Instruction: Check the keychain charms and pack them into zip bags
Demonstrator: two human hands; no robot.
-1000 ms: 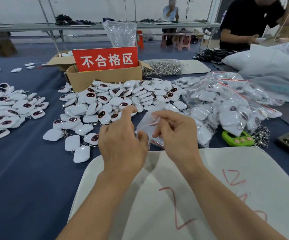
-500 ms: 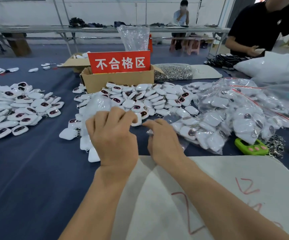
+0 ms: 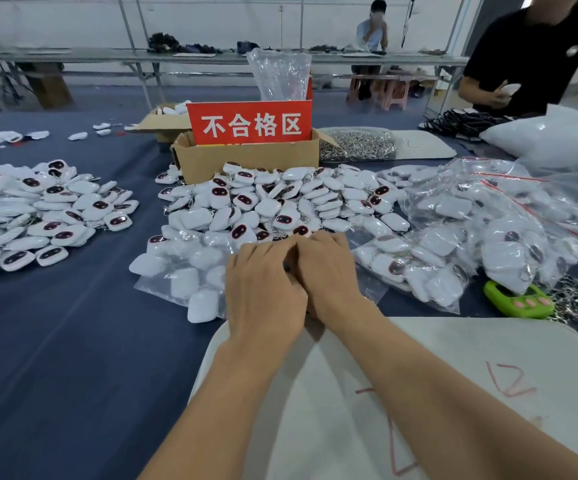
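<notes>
At the packing table, both hands meet knuckles-up at the near edge of the heap. The left hand (image 3: 265,289) and right hand (image 3: 329,268) touch side by side, fingers bent forward and down. We cannot tell what they grip, because the fingertips are hidden under the hands.

A clear zip bag (image 3: 161,289) lies flat beneath them on the blue table (image 3: 55,341). Its long axis runs left to right, across the line of our forearms. Most of its visible film spreads out past the left hand and over several white charms, and a smaller flap shows to the right.

The loose keychain charms (image 3: 267,202) lie straight ahead, starting just beyond the knuckles and banking up to the cardboard box (image 3: 246,157) with its red sign (image 3: 251,123).

We judge the coming move turns on that layout — stock dead ahead, bag lying crosswise. The left hand is nearer the bag's free end and seems better placed to hold it. The right hand is nearer the filled bags (image 3: 454,237) and seems better placed to feed charms in or carry a finished pack across.

Our forearms cross a white mat (image 3: 454,358) marked in red — a green counter (image 3: 516,299) sits off to the right.
</notes>
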